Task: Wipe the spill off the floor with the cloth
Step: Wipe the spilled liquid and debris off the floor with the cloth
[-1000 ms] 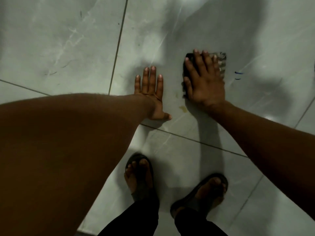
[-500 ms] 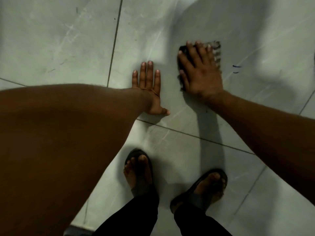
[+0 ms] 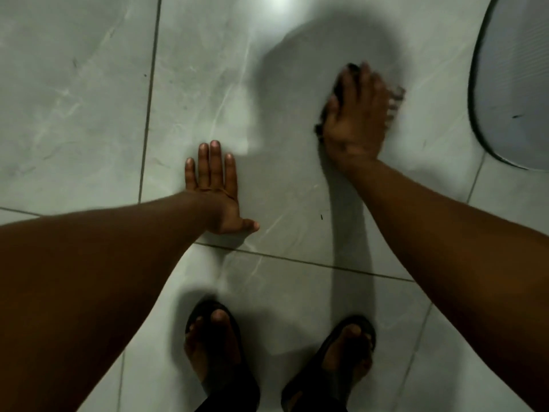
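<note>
The right hand (image 3: pixel 353 120) lies flat on the dark cloth (image 3: pixel 332 99), fingers (image 3: pixel 370 84) spread and pressing it to the floor (image 3: pixel 89 84); only the cloth's edges show past the palm and fingertips, and both are blurred, which suggests a stroke in progress. The left hand (image 3: pixel 217 188) is planted flat on the tile, fingers straight and close together with the thumb out, apart from the cloth and apparently bearing the person's weight. Two sandalled feet (image 3: pixel 217 352) stand below. A pale rounded object (image 3: pixel 511 84) sits at the right edge, near the cloth.

No wet patch can be made out on the tile; glare and shadow hide any film, so how much of the spill is left cannot be told. A small dark speck (image 3: pixel 321 217) lies beside the right forearm.

Risks from here, as I judge them: the small cloth could bunch or slip out from under the palm, so that bare skin smears the liquid. A wide stroke could knock the rounded object. If the tile is damp, the bracing hand or the sandals could slide.
</note>
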